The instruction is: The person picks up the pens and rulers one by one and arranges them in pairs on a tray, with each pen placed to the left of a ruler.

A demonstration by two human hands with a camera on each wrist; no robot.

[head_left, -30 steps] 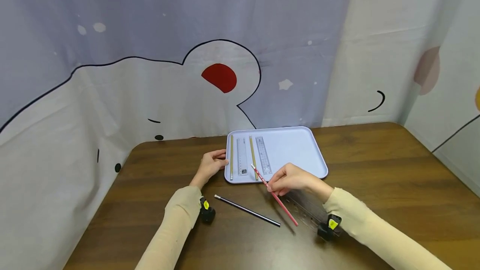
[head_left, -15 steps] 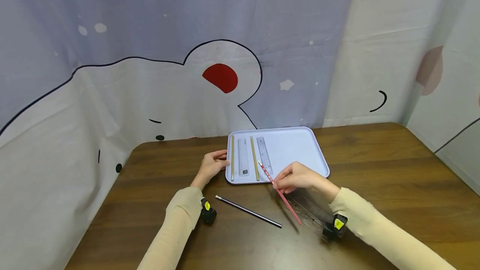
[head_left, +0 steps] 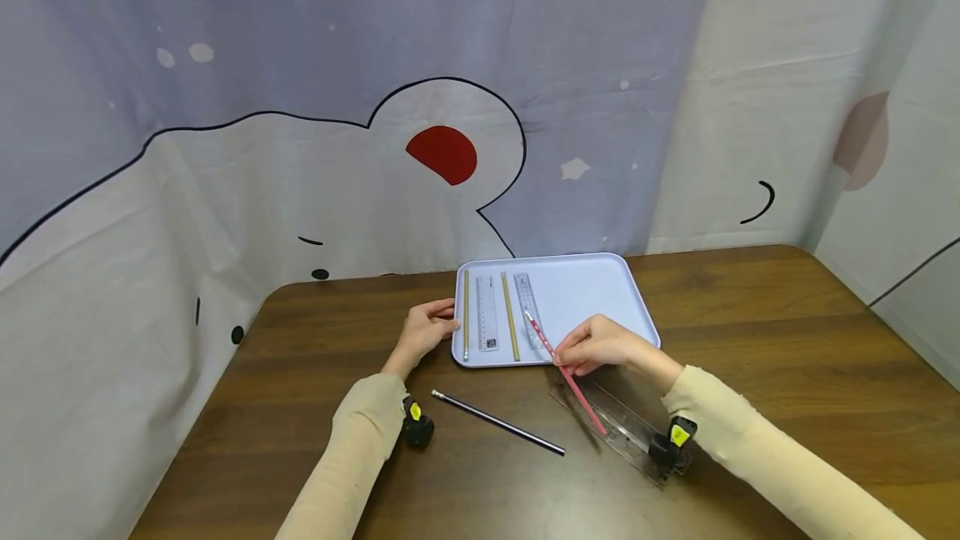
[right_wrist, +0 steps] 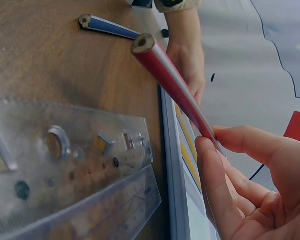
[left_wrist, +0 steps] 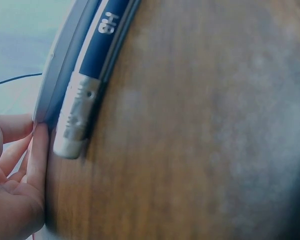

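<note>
My right hand [head_left: 600, 343] pinches a red pencil [head_left: 582, 400] at about its middle, tilted with the white eraser end over the near part of a white tray [head_left: 588, 294]. In the right wrist view the unsharpened end of the red pencil [right_wrist: 174, 82] points back toward the camera, held between thumb and fingertips. My left hand [head_left: 422, 333] grips the tray's left rim. On the tray lie a yellow pencil [head_left: 466, 315], a clear ruler [head_left: 487, 312], another yellow pencil [head_left: 510, 317] and a second clear ruler [head_left: 524, 294], spaced apart side by side.
A dark blue pencil [head_left: 497, 421] lies on the wooden table in front of the tray; its eraser end [left_wrist: 72, 135] fills part of the left wrist view. Clear rulers [head_left: 633, 432] lie under my right forearm, one with cut-out shapes. A patterned curtain [head_left: 300, 190] hangs behind.
My right hand has moved a little to the right and slightly away with the red pencil, whose eraser end passed from the second yellow pencil to the right-hand ruler. My left hand stays at the rim.
</note>
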